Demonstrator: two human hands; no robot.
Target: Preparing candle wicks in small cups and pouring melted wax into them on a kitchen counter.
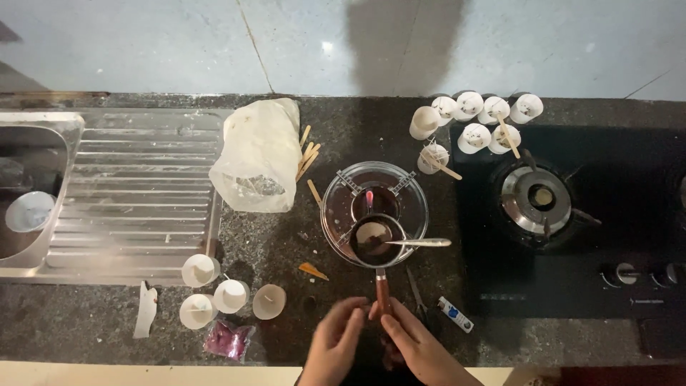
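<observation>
Pan (371,239) sits dead centre on the dark counter (343,136), a small dark one resting on a wire stand inside a glass bowl (374,211), with its wooden handle (383,292) pointing down to 6 o'clock.

Going from the left: a steel sink (32,187) with a pale bowl (28,211) in it, then the ribbed drainboard (139,196). At about 7 o'clock from the pan are four small white cups (214,293), some with a wick standing in them, and just below them a little bag of purple glitter (227,339). At 10 o'clock from the pan there's a crumpled plastic bag (259,156) with wooden sticks (309,154) poking out beside it.

Both hands are at the handle's end — left hand (336,344) comes up from the bottom edge with its fingers curled in toward the handle, touching it as far as I can tell. Right hand (416,347) has thumb and fingers pinched together on the handle from the other side.

A metal spoon (421,243) lies across the pan's rim, handle pointing to 3 o'clock. Scissors (416,293) and a lighter (455,314) lie at about 4 o'clock. Up at 1 o'clock — a cluster of more white cups (475,118), a couple with sticks laid across them. Far right is a black gas stove (572,236) with one burner (537,198) in view.
</observation>
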